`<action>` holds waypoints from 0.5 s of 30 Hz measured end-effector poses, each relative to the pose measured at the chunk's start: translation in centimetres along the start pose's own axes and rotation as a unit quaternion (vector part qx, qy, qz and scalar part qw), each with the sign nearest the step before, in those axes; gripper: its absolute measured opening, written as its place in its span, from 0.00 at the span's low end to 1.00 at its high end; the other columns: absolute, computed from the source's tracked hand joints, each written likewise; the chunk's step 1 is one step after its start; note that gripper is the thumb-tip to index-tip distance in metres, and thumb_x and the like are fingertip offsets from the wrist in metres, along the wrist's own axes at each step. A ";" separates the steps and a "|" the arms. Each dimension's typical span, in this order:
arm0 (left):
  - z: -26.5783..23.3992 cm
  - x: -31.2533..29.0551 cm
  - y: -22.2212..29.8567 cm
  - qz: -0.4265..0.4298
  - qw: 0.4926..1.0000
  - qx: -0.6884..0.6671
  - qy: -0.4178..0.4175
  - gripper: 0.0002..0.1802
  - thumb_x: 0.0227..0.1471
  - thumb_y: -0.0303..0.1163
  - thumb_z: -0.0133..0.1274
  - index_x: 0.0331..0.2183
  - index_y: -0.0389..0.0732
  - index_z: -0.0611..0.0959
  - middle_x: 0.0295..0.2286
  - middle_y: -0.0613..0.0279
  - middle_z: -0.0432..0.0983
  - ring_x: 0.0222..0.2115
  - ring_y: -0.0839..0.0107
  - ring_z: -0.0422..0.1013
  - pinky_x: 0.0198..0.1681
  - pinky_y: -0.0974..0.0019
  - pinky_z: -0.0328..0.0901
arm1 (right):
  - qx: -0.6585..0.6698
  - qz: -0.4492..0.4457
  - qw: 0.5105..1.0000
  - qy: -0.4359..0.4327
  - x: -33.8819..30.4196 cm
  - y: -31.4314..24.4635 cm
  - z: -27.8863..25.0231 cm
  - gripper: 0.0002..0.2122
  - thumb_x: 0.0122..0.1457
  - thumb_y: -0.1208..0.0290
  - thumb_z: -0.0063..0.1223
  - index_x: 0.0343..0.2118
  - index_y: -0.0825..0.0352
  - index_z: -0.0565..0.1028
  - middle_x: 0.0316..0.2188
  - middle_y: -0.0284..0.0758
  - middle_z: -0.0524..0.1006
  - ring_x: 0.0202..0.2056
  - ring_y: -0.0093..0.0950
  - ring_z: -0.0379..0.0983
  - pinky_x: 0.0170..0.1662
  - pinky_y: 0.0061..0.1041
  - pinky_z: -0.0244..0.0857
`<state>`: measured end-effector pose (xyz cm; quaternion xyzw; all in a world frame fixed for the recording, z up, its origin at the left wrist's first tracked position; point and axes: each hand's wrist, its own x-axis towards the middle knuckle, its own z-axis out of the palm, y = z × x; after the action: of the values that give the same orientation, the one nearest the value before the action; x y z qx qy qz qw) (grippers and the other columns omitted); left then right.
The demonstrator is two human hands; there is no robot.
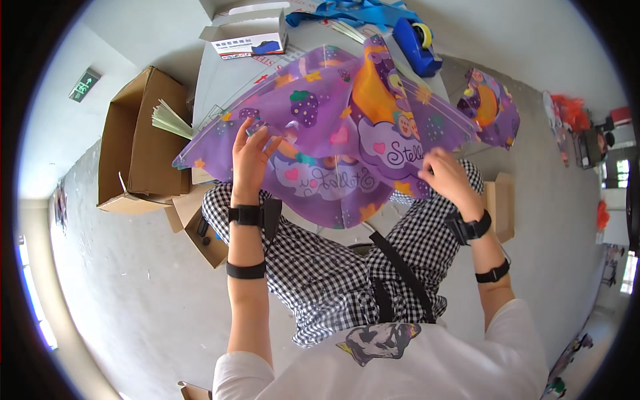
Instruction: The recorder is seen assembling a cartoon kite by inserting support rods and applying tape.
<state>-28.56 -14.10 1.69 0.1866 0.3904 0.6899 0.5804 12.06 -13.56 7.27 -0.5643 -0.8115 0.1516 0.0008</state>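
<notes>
A purple kite (320,137) of thin, see-through fabric, printed with strawberries, hearts and stars, lies folded over my knees and the table's near edge. Thin pale rods run along its slanting edges. On its left part, my left hand (251,157) is raised with bent fingers, a fold of the fabric pinched between them. My right hand (450,177) is closed at the kite's right side, thumb and fingertips together at the fabric. What exactly lies within those right fingertips is hidden. A purple and orange printed tail piece (490,107) hangs off to the right.
On the table (217,87) stand an open white carton (247,33), a blue tape dispenser (417,47) and blue ribbon (347,12). Pale strips (171,120) stick out beside a tall cardboard box (143,133) at left. Smaller cardboard boxes (213,247) flank my legs.
</notes>
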 end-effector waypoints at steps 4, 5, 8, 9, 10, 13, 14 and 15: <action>1.7 0.5 -2.3 0.048 0.987 0.153 0.003 0.16 0.51 0.18 0.52 0.43 0.33 0.74 0.31 0.62 0.73 0.30 0.74 0.72 0.36 0.67 0.74 | 0.166 -0.096 0.962 0.195 2.7 -5.0 -0.4 0.21 0.52 0.65 0.62 0.46 0.68 0.68 0.49 0.44 0.70 0.50 0.44 0.68 0.51 0.34 0.63; 2.7 0.1 -2.8 0.091 0.974 0.210 -0.007 0.11 0.51 0.19 0.53 0.39 0.32 0.76 0.30 0.63 0.73 0.29 0.75 0.72 0.35 0.70 0.73 | 0.271 -0.115 0.935 0.196 3.3 -7.4 -0.8 0.27 0.51 0.62 0.63 0.50 0.69 0.65 0.48 0.47 0.70 0.50 0.47 0.66 0.54 0.36 0.61; 8.3 -3.9 -2.2 0.200 0.871 0.445 -0.064 0.11 0.47 0.17 0.55 0.37 0.33 0.80 0.34 0.59 0.75 0.32 0.72 0.73 0.34 0.70 0.68 | 0.333 -0.165 0.903 0.217 4.2 -12.6 -1.0 0.38 0.50 0.58 0.65 0.59 0.69 0.57 0.57 0.49 0.62 0.58 0.45 0.59 0.59 0.36 0.55; 9.9 -5.4 -1.9 0.283 0.815 0.495 -0.106 0.14 0.46 0.16 0.54 0.38 0.34 0.80 0.35 0.58 0.74 0.35 0.69 0.73 0.36 0.68 0.68 | 0.326 -0.184 0.897 0.235 4.1 -14.2 -1.4 0.41 0.50 0.58 0.65 0.62 0.68 0.54 0.60 0.47 0.59 0.62 0.41 0.55 0.62 0.35 0.52; 11.1 -6.7 -1.5 0.300 0.795 0.508 -0.137 0.16 0.44 0.15 0.54 0.39 0.34 0.80 0.37 0.57 0.74 0.37 0.67 0.73 0.39 0.67 0.68 | 0.339 -0.180 0.897 0.220 3.8 -15.4 -2.0 0.43 0.49 0.57 0.66 0.63 0.66 0.52 0.62 0.46 0.56 0.63 0.41 0.52 0.63 0.36 0.49; 13.3 -9.3 -1.4 0.257 0.835 0.458 -0.161 0.21 0.39 0.11 0.55 0.39 0.34 0.80 0.40 0.58 0.72 0.39 0.65 0.72 0.41 0.66 0.69 | 0.340 -0.170 0.883 0.275 3.2 -16.0 -2.8 0.22 0.54 0.67 0.60 0.51 0.65 0.69 0.51 0.46 0.70 0.51 0.44 0.69 0.51 0.34 0.67; 13.3 -9.4 -1.5 0.248 0.846 0.443 -0.164 0.21 0.38 0.10 0.55 0.39 0.34 0.81 0.40 0.58 0.72 0.39 0.66 0.72 0.41 0.67 0.70 | 0.340 -0.170 0.883 0.275 3.0 -15.7 -3.0 0.22 0.54 0.67 0.60 0.51 0.65 0.69 0.51 0.46 0.70 0.51 0.44 0.69 0.51 0.34 0.67; 13.3 -9.4 -1.5 0.238 0.856 0.427 -0.167 0.22 0.38 0.09 0.55 0.39 0.34 0.81 0.41 0.59 0.72 0.39 0.66 0.72 0.41 0.67 0.70 | 0.391 -0.151 0.867 0.271 2.8 -15.3 -3.3 0.15 0.56 0.71 0.57 0.47 0.65 0.72 0.47 0.44 0.73 0.47 0.41 0.72 0.47 0.31 0.69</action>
<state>-15.72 -18.70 10.68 0.6153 0.4878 0.5313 0.3182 -2.43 -15.06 13.69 -0.4076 -0.7290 0.2958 0.4635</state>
